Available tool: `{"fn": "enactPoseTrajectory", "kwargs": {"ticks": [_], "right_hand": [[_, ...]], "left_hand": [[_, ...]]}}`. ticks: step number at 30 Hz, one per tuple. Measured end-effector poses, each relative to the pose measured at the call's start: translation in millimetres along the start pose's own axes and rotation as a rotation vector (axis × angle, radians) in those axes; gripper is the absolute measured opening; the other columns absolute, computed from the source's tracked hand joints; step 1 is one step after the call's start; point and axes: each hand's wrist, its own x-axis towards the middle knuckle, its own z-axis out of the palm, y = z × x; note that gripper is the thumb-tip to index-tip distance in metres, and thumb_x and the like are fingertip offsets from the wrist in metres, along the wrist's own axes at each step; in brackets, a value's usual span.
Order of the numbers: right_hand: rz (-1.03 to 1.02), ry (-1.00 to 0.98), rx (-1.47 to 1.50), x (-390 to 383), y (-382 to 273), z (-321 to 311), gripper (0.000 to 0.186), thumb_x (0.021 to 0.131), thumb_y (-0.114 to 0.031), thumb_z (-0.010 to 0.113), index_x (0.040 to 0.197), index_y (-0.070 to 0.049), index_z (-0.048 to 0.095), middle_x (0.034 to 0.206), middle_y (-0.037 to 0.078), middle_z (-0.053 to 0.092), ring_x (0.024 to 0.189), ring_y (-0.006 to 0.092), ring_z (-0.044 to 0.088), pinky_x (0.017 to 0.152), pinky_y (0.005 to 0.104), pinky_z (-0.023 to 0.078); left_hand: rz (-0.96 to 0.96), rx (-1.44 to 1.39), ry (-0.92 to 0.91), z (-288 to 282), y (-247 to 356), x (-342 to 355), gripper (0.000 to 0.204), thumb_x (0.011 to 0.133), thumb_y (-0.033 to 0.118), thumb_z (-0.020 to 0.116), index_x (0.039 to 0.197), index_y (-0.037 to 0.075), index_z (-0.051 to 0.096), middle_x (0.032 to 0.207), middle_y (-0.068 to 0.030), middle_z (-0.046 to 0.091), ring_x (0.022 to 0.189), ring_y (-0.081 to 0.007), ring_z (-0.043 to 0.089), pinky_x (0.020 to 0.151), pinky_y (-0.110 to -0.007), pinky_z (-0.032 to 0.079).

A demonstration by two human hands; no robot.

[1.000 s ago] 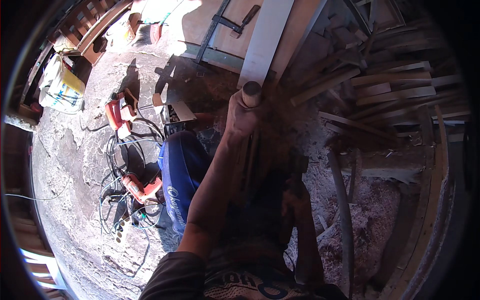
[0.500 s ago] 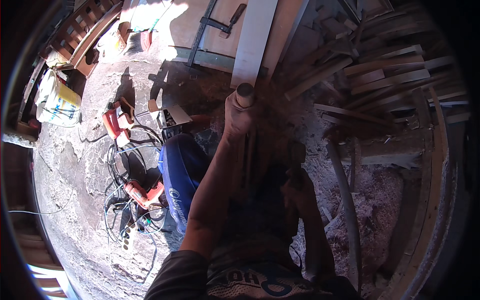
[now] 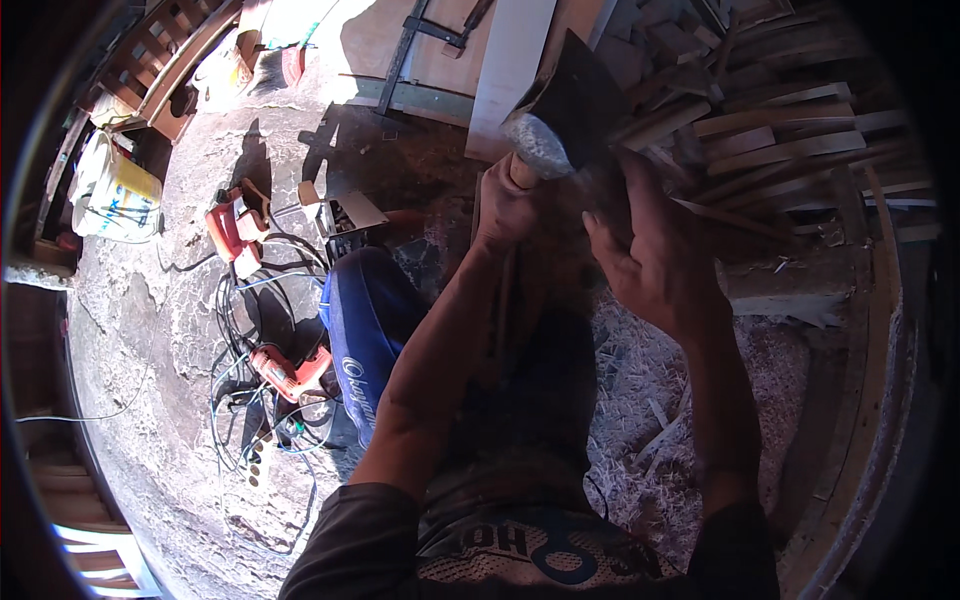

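Observation:
My left hand (image 3: 505, 210) is closed round an upright round wooden piece (image 3: 520, 171), like a handle, whose top is partly covered. Over it is a dark metal hatchet-like head (image 3: 583, 98) with a pale, bright edge; I cannot tell if the two touch. My right hand (image 3: 650, 260) holds this tool from the right, its grip partly hidden and blurred. My left knee in blue trousers (image 3: 355, 340) is beside my left forearm. Long boards (image 3: 505, 55) lie beyond my hands, with a bar clamp (image 3: 410, 55) to their left.
On the cracked floor to my left lie a red power tool (image 3: 235, 230), a red drill (image 3: 290, 375), tangled cords and an open cardboard box (image 3: 355, 210). A white bucket (image 3: 115, 190) stands farther left. Wood offcuts (image 3: 775, 140) are piled at right, above shavings (image 3: 640, 400).
My right hand has risen from low beside my body, bringing the dark-headed tool up over the wooden piece. My left hand stays gripped on that piece, shifted slightly rightward in the view.

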Motion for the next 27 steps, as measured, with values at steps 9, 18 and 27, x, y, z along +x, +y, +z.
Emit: {"fn": "enactPoseTrajectory", "kwargs": {"ticks": [9, 18, 27], "right_hand": [[-0.06, -0.108, 0.022, 27, -3, -10, 0.05, 0.089, -0.014, 0.067, 0.134, -0.003, 0.046, 0.098, 0.029, 0.068, 0.093, 0.0493, 0.066, 0.078, 0.053, 0.053], [-0.047, -0.193, -0.19, 12, 44, 23, 0.046, 0.086, -0.008, 0.068, 0.128, 0.0, 0.048, 0.087, 0.024, 0.067, 0.083, 0.0429, 0.069, 0.073, 0.048, 0.054], [0.017, 0.002, -0.078, 33, 2, -12, 0.057, 0.083, -0.009, 0.067, 0.135, 0.0, 0.044, 0.093, 0.03, 0.067, 0.091, 0.0496, 0.065, 0.077, 0.0542, 0.053]], "left_hand": [[-0.016, 0.052, 0.023, -13, -6, -2, 0.025, 0.082, 0.01, 0.071, 0.106, 0.003, 0.07, 0.094, -0.0037, 0.072, 0.085, -0.0088, 0.064, 0.078, -0.027, 0.053], [0.438, 0.223, -0.072, -2, -19, 17, 0.026, 0.082, 0.011, 0.073, 0.107, 0.003, 0.07, 0.097, -0.0031, 0.073, 0.089, -0.0085, 0.065, 0.08, -0.028, 0.054], [-0.081, 0.007, -0.04, -1, 1, -3, 0.026, 0.082, 0.011, 0.074, 0.106, 0.002, 0.07, 0.098, -0.0035, 0.073, 0.091, -0.0096, 0.065, 0.082, -0.029, 0.053]]}}
